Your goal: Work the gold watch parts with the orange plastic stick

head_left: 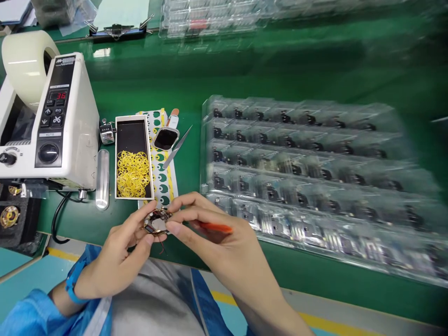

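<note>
One left hand [124, 249]: half-curled, gripped round part [158, 224].
Right hand [224, 238]: pinched its edge, orange handle [216, 227] palmed.
Tabletop [140, 84]: lay open beside tray [297, 186].

We are seeing a white tape dispenser [82, 126] on our left, a small tally counter [107, 132] sitting just beside it, and clipped pale paper [121, 13] lying beyond them.

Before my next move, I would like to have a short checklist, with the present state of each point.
1. Round assembly supported by left hand: ok.
2. Right hand free of other items: not ok, orange object in it.
3. Yellow rings inside their box: ok.
4. Tweezers laid down: ok, partly on the patterned sheet.
5. Thin wires below assembly undamaged: cannot tell, too small.
</note>
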`<state>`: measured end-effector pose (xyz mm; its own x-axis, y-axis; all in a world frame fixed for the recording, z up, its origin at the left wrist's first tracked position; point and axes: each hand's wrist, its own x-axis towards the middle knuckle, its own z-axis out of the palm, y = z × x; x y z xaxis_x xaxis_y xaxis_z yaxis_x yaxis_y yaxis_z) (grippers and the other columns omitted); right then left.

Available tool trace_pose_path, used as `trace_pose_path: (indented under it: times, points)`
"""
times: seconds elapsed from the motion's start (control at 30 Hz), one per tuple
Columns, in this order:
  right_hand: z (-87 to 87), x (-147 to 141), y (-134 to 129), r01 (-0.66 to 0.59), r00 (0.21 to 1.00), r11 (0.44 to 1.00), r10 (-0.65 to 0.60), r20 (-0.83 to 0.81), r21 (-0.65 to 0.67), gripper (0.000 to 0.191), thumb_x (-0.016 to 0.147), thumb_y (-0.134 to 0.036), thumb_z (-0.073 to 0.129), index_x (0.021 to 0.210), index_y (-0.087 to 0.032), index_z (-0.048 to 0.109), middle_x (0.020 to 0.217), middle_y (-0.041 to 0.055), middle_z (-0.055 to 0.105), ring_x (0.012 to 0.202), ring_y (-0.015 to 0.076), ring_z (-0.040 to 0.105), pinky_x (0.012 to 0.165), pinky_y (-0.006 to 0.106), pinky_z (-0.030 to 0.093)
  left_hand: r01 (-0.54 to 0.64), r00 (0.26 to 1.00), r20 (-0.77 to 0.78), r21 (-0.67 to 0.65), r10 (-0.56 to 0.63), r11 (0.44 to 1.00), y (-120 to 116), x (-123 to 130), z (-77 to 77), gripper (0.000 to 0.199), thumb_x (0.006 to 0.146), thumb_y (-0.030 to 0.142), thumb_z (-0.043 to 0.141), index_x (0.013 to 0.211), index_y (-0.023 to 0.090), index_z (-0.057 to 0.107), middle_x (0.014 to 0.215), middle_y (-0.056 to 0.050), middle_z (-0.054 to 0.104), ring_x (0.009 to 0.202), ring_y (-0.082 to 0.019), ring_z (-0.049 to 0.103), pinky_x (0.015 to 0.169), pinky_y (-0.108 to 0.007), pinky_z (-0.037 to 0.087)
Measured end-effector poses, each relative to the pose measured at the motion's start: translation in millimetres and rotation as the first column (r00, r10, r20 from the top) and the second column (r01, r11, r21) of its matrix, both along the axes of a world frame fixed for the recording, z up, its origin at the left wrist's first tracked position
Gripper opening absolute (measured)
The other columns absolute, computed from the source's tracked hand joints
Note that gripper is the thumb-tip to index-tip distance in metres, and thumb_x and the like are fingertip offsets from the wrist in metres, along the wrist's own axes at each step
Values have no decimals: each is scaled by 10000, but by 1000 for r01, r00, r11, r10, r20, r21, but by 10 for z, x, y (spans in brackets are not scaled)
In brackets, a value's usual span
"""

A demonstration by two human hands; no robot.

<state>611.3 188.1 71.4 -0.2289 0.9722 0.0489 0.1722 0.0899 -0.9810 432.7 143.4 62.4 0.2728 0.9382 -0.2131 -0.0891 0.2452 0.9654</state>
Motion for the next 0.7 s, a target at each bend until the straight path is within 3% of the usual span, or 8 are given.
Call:
trace_pose_path:
  times: [0.23,0.4,0.63,0.7]
  points:
    - [35,-28,-11,-1,1000,1000,0,19,31,190,895,-298,668,723,-247,731,827,40,625,762,171,636,583,267,515,-9,1000,3,-5,9,1000,-15,2,-4,475,994,247,513,1463,311,476,1017,-45,738,1022,-194,697,974,-312,537]
    - [18,-87,-36,47,999,998,-48,26,47,174,876,-238,668,709,-235,714,830,37,621,749,161,634,598,259,539,-23,999,45,-4,23,1000,-16,11,-9,474,989,237,526,1457,300,483,1079,-49,742,1096,-204,680,996,-317,531]
    - [-24,-166,-99,136,984,977,-152,90,166,169,878,-177,636,718,-224,656,839,34,630,740,161,618,601,270,543,-92,992,88,-13,93,996,-11,65,4,443,974,254,553,1416,261,530,1226,-79,703,1064,-209,692,988,-335,544]
    - [-35,-189,-115,137,980,967,-164,111,217,166,893,-166,625,739,-223,649,850,31,626,755,159,617,638,283,550,-140,985,95,-13,141,990,10,100,15,405,956,273,586,1359,239,575,1171,-74,722,1020,-195,703,954,-313,561]
